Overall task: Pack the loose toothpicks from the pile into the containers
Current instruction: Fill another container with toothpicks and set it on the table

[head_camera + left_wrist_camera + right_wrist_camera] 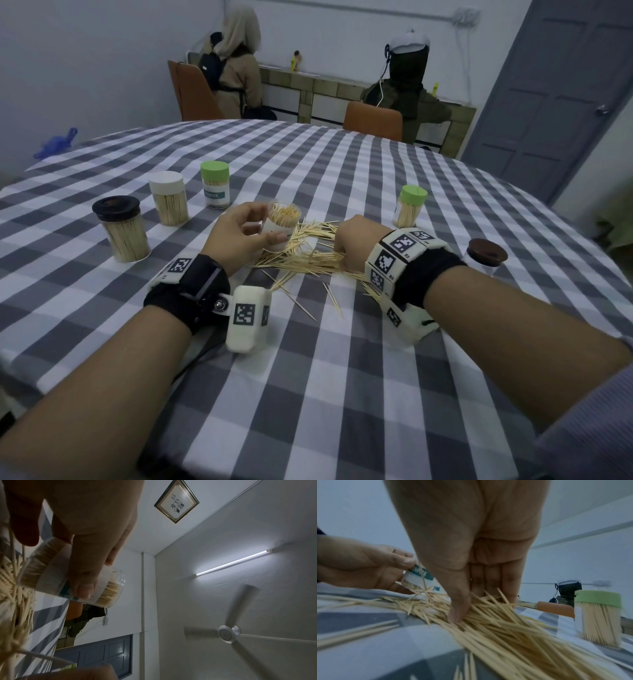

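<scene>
We sit at a round table [308, 377] under a grey-and-white checked cloth. Past its far edge stand two orange-brown chairs [372, 120] and a tiled counter [308, 92] along the pale wall, with two people at it. A grey panelled door [555, 96] stands at right. Overhead, a tube light [231, 562], ceiling fan [227, 634] and framed picture [176, 501].

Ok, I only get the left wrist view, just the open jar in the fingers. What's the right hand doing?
Observer: The right hand pinches a bunch from the toothpick pile, beside the open jar.
Operator: Any jars capped already?
Observer: Four stand capped: black-lidded jar, white-lidded jar, left green-lidded jar, right green-lidded jar.
Operator: Any empty?
Observer: A brown-lidded jar by the right wrist looks empty.
</scene>
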